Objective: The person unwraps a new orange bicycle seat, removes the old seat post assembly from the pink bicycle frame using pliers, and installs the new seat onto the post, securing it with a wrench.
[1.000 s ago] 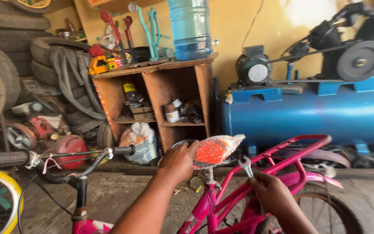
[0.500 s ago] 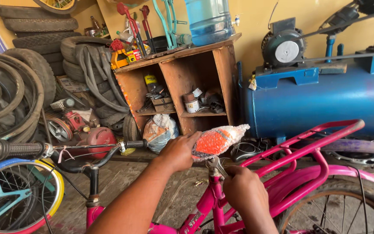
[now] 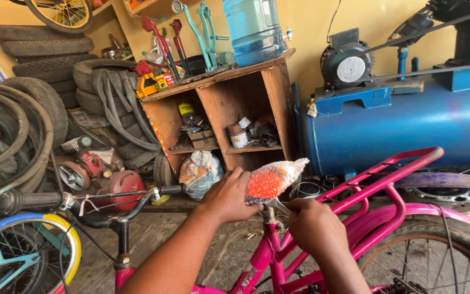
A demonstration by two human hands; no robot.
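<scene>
At the top of the seat post we have our left hand (image 3: 228, 197) closed over the nose of the orange bicycle saddle wrapped in clear bubble plastic (image 3: 270, 180), fingers curled round its front, which seems meant to keep the saddle from turning. Just below it our right hand (image 3: 314, 225) is closed around a small silver metal spanner (image 3: 279, 205), its end showing between the saddle's underside and our knuckles; it appears to sit at the clamp under the saddle, though we cannot see the bolt itself. The saddle stands on the bright pink steel bicycle frame (image 3: 278, 256), with the pink tubular rear rack (image 3: 403, 166) running back from it and the black rubber handlebar grip (image 3: 23, 200) off to our left.

Beyond the bicycle stand the open wooden shelf unit cluttered with tins and tools (image 3: 229, 103), the large blue cylindrical compressor tank (image 3: 403, 128) and the stacked black rubber tyres (image 3: 39, 60).

Against the earlier frame, our right hand has come up closer under the saddle and hides more of the spanner, while our left hand holds the same place; our view has also shifted rightward, so the shelf sits nearer the middle.
</scene>
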